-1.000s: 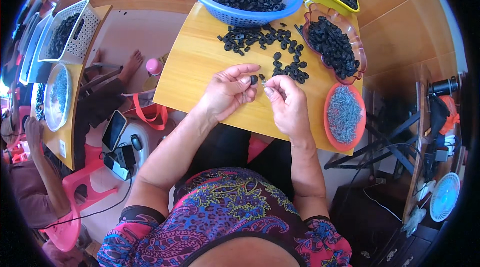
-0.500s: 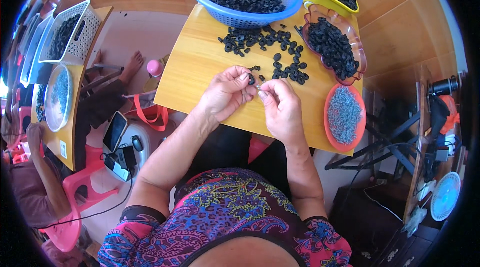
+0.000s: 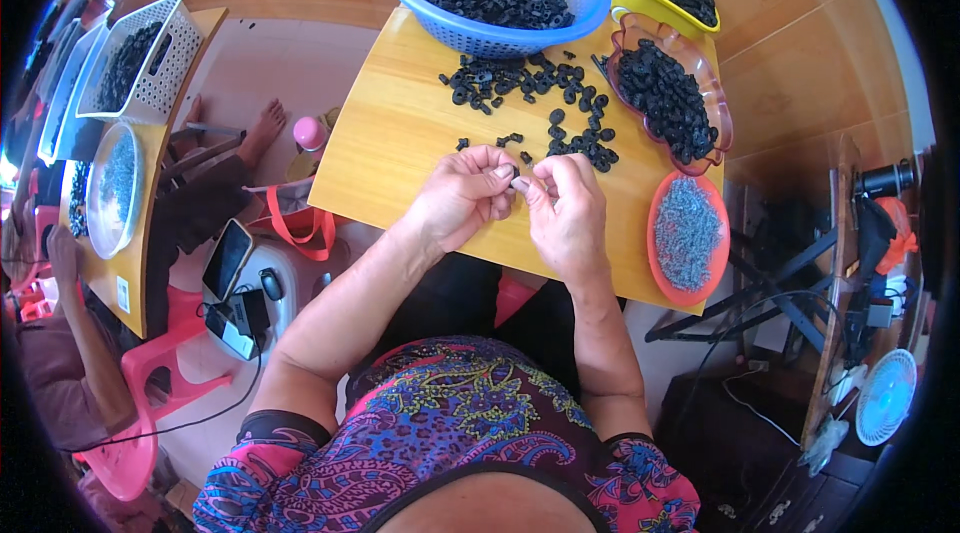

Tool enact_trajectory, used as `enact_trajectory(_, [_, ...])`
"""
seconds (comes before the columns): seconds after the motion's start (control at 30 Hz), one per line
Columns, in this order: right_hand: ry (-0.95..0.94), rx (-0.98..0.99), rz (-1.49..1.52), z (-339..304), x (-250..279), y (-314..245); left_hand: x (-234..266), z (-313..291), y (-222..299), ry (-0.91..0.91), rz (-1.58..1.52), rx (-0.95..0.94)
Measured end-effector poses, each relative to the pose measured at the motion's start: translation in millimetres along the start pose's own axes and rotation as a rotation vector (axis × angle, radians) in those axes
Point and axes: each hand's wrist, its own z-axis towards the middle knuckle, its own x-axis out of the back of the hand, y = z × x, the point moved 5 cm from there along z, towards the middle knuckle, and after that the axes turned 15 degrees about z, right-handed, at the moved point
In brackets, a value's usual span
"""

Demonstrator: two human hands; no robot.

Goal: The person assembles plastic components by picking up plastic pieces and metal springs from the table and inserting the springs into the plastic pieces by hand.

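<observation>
Over the near part of the table, my left hand (image 3: 455, 198) is closed, its thumb and fingers pinching a small black plastic part (image 3: 515, 174). My right hand (image 3: 568, 218) meets it from the right with thumb and forefinger pressed together at the part. Whatever those right fingertips hold is covered by them. Just beyond my hands lie loose black parts (image 3: 580, 148), some oval and some small and knobbly. To the right of my right hand sits an orange-red plate (image 3: 660, 285) heaped with small grey metal pieces (image 3: 688, 233).
A blue basket (image 3: 480, 33) of black parts stands at the far edge, beside a yellow basket (image 3: 645, 5) and a clear reddish tray (image 3: 722, 103) holding more. At left, another person's arm (image 3: 95, 358) rests by a second table with a white basket (image 3: 155, 78).
My right fingertips have closed in on the black part. The small shiny metal piece seen between them earlier is now hidden. My left hand has barely shifted.
</observation>
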Motion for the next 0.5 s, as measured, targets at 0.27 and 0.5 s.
enact_trajectory(0.27, [-0.133,0.054,-0.130,41,4,38,25,6,11,0.076,-0.146,-0.008])
enact_trajectory(0.5, [-0.299,0.117,-0.372,48,-33,53,28,6,14,0.050,-0.166,-0.007])
